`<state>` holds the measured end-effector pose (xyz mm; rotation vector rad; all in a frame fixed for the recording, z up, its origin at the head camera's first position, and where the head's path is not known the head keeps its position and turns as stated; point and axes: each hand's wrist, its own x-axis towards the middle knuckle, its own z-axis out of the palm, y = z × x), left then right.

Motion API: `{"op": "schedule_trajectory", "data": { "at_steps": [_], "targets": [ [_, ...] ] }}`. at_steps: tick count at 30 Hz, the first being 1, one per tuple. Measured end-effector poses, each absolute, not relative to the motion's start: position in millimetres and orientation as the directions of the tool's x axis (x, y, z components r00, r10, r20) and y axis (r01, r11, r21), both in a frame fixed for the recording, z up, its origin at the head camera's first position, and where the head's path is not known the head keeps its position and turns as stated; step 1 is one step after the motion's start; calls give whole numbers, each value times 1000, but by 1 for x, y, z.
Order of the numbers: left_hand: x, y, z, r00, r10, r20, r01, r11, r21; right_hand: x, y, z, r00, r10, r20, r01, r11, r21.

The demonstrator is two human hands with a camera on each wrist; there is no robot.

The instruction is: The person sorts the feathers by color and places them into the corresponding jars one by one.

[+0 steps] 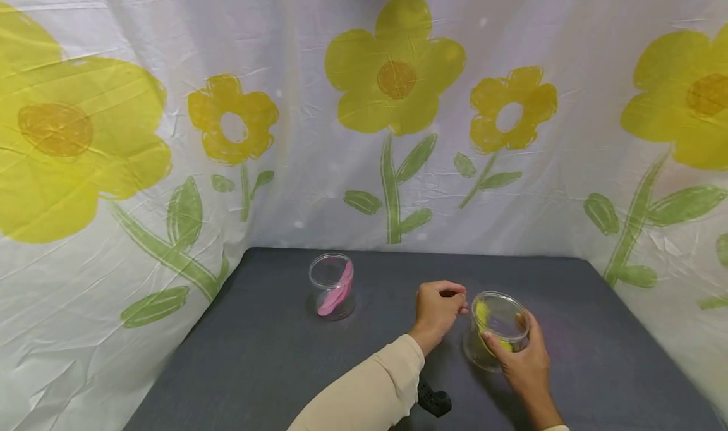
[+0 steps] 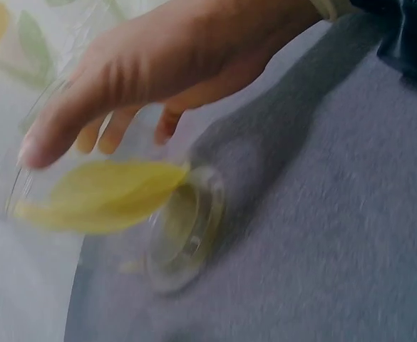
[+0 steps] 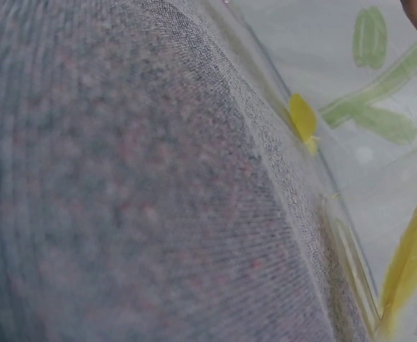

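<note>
My right hand grips a clear plastic jar, thumb at the front and fingers round the far side. Inside are yellow feathers. Just left of its rim is my left hand, fingers bent and tips close together; whether they pinch anything thin cannot be seen. The left wrist view shows the right hand over the jar's base, with a yellow feather blurred through the wall. Table cloth fills most of the right wrist view, a yellow feather at its right edge.
A second clear jar with a pink feather stands farther back on the left of the dark table. A black strap-like piece shows below the left sleeve. Behind hangs a flower-print curtain.
</note>
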<state>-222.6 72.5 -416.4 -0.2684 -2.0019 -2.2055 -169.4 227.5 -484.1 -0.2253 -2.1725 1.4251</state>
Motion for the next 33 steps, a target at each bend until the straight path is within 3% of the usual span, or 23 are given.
{"op": "schedule_trajectory", "data": {
  "at_steps": [8,13,22,33],
  "targets": [
    [-229,39,-424,-982,-83,168,181,-205,962,-170,228,-481,-835,414,362,-177,422,-889],
    [-228,28,-440,-982,-135,135,160,-202,966,-169,227,-481,-834,417,360,-173,424,-889],
    [-215,28,-469,-963,-239,121,161,-157,974,-168,226,-482,-830,427,360,-172,419,-892],
    [-196,42,-488,-937,-349,17,37,-52,998,-168,226,-484,-832,428,352,-156,429,-890]
  ]
}}
